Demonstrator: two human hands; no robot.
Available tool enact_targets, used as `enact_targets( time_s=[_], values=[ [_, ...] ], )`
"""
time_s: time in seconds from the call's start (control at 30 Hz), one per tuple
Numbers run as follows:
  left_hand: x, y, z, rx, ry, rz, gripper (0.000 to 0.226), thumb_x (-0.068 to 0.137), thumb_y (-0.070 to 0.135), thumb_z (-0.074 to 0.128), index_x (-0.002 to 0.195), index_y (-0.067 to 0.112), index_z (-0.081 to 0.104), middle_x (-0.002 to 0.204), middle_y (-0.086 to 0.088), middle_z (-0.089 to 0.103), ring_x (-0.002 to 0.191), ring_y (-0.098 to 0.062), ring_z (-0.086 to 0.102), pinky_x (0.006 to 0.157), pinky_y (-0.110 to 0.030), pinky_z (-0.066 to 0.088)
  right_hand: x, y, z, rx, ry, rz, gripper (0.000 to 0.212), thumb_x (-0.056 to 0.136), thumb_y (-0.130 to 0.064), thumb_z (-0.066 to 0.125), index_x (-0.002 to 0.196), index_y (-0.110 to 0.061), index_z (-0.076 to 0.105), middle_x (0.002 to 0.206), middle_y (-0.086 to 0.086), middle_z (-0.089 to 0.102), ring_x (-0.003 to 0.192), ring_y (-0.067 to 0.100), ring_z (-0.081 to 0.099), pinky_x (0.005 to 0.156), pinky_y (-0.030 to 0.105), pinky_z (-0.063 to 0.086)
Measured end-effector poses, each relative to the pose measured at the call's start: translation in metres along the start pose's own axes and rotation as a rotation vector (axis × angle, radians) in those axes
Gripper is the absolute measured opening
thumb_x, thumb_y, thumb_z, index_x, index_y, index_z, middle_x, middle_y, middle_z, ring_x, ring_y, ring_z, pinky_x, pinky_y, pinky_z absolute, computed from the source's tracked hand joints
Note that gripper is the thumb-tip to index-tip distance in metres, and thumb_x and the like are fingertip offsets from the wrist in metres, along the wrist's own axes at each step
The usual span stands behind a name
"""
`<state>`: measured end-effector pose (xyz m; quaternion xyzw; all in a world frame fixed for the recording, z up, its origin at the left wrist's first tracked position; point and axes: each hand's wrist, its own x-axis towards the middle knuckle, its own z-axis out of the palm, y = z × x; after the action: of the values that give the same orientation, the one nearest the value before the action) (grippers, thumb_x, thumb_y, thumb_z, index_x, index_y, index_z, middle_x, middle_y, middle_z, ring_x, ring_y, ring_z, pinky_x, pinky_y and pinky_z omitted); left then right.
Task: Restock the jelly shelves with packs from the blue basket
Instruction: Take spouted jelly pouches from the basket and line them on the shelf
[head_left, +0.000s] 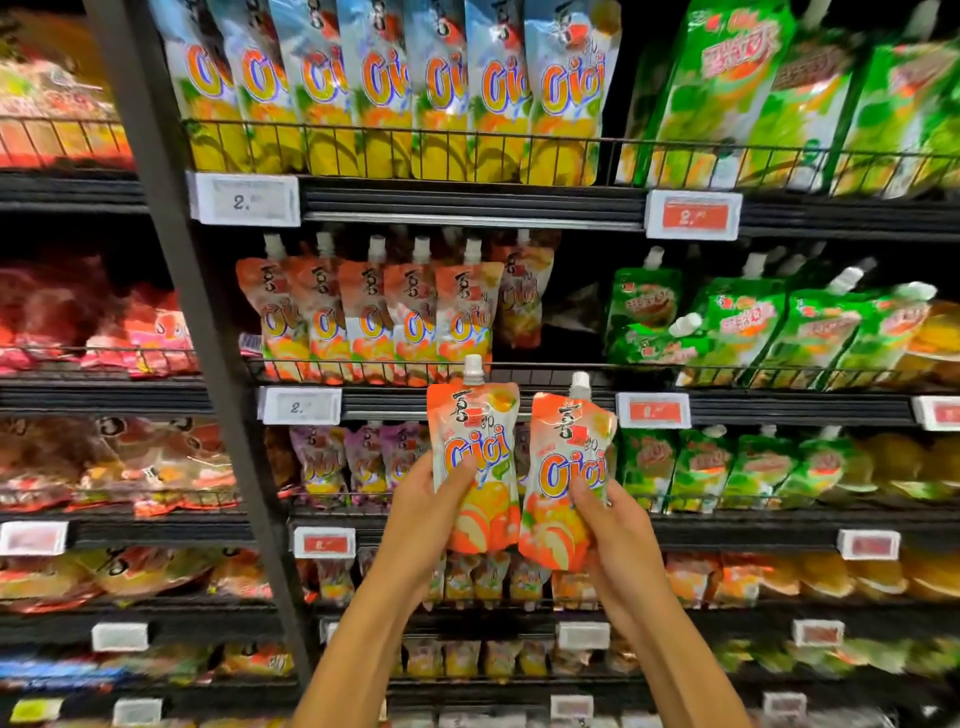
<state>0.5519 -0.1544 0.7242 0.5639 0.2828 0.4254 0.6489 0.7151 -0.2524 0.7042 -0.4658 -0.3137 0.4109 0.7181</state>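
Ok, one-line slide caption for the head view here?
Left hand grips the left pouch, right hand the right pouch, both orange, spouts up, before the matching shelf row.

left pack (475, 467): glossy plastic film | cap (473, 369): white plastic | shelf rail (467, 150): dark wire metal

"Cici" is printed on the left pouch (474, 457) and right pouch (569, 473); "2." is shown on a white price tag (244, 200).
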Motion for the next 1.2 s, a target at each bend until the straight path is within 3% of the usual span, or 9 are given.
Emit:
enact_targets(
  time_s=[0.23, 0.4, 0.57, 0.67, 0.77, 0.9, 0.97, 1.07, 1.2],
  values=[
    [0.025, 0.041, 0.019, 0.062, 0.093, 0.163, 0.015, 0.085, 0.024, 0.074, 0.100, 0.021, 0.074, 0.092, 0.005, 0.078, 0.081, -0.010, 0.075, 0.061, -0.019, 0.057, 0.004, -0.016, -0.004, -0.107, 0.032, -0.123, 0.043, 0.078, -0.039, 0.073, 0.118, -0.026, 0.068, 0.110, -0.002, 0.075, 0.098, 0.017, 0.072, 0.070, 0.024, 0.059],
    [0.067, 0.077, 0.038, 0.321, 0.351, 0.336, 0.015, 0.077, 0.030, 0.082, 0.085, 0.019, 0.079, 0.081, 0.002, 0.077, 0.079, -0.016, 0.074, 0.070, -0.035, 0.059, 0.012, -0.021, -0.011, -0.151, 0.062, -0.184, 0.051, 0.077, -0.038, 0.073, 0.125, -0.027, 0.062, 0.111, -0.003, 0.074, 0.098, 0.016, 0.072, 0.069, 0.026, 0.059],
    [0.108, 0.093, 0.055, 0.467, 0.508, 0.486, 0.024, 0.073, 0.032, 0.084, 0.093, 0.020, 0.079, 0.083, 0.014, 0.072, 0.070, 0.008, 0.061, 0.060, -0.008, 0.045, 0.017, -0.027, -0.019, -0.094, 0.115, -0.193, 0.054, 0.069, -0.044, 0.077, 0.118, -0.044, 0.056, 0.113, -0.007, 0.073, 0.104, 0.012, 0.070, 0.074, 0.024, 0.057],
    [0.120, 0.088, 0.057, 0.438, 0.503, 0.503, 0.026, 0.073, 0.026, 0.085, 0.097, 0.018, 0.078, 0.085, 0.017, 0.069, 0.073, 0.011, 0.060, 0.064, -0.002, 0.045, 0.022, -0.031, -0.027, -0.079, 0.131, -0.192, 0.078, 0.068, -0.043, 0.078, 0.138, -0.031, 0.047, 0.117, -0.008, 0.072, 0.109, 0.010, 0.067, 0.078, 0.021, 0.056],
    [0.126, 0.081, 0.056, 0.444, 0.519, 0.479, 0.019, 0.073, 0.029, 0.084, 0.089, 0.019, 0.079, 0.084, 0.015, 0.072, 0.073, 0.007, 0.062, 0.070, -0.012, 0.050, 0.024, -0.036, -0.033, -0.070, 0.158, -0.206, 0.081, 0.067, -0.039, 0.080, 0.140, -0.019, 0.051, 0.133, -0.001, 0.063, 0.127, 0.017, 0.056, 0.103, 0.043, 0.049],
    [0.129, 0.072, 0.056, 0.519, 0.508, 0.481, 0.019, 0.071, 0.032, 0.085, 0.066, 0.021, 0.071, 0.055, 0.024, 0.056, 0.047, 0.008, 0.054, 0.054, -0.006, 0.038, 0.023, -0.040, -0.032, -0.079, 0.165, -0.227, 0.082, 0.068, -0.037, 0.081, 0.140, -0.012, 0.051, 0.143, 0.009, 0.054, 0.133, 0.026, 0.049, 0.109, 0.053, 0.041],
    [0.129, 0.066, 0.057, 0.569, 0.480, 0.494, 0.017, 0.072, 0.031, 0.086, 0.067, 0.022, 0.071, 0.053, 0.025, 0.052, 0.048, 0.006, 0.052, 0.051, -0.007, 0.036, 0.024, -0.041, -0.029, -0.114, 0.190, -0.254, 0.081, 0.068, -0.036, 0.081, 0.139, -0.012, 0.052, 0.136, 0.005, 0.059, 0.125, 0.015, 0.058, 0.103, 0.044, 0.050],
    [0.131, 0.059, 0.057, 0.623, 0.461, 0.503, 0.020, 0.073, 0.031, 0.085, 0.080, 0.017, 0.073, 0.067, 0.011, 0.066, 0.060, -0.002, 0.058, 0.056, -0.019, 0.045, 0.024, -0.045, -0.017, -0.212, 0.234, -0.350, 0.075, 0.067, -0.042, 0.079, 0.136, -0.023, 0.055, 0.107, -0.031, 0.059, 0.090, -0.024, 0.057, 0.078, 0.009, 0.048],
    [0.134, 0.059, 0.056, 0.799, 0.454, 0.482, 0.034, 0.083, 0.035, 0.076, 0.089, 0.004, 0.065, 0.079, -0.010, 0.068, 0.075, -0.028, 0.063, 0.063, -0.043, 0.050, 0.034, -0.063, 0.002, -0.404, 0.292, -0.487, 0.025, 0.081, -0.030, 0.075, 0.092, -0.047, 0.060, 0.083, -0.046, 0.062, 0.085, -0.025, 0.057, 0.067, -0.001, 0.044]
  ],
)
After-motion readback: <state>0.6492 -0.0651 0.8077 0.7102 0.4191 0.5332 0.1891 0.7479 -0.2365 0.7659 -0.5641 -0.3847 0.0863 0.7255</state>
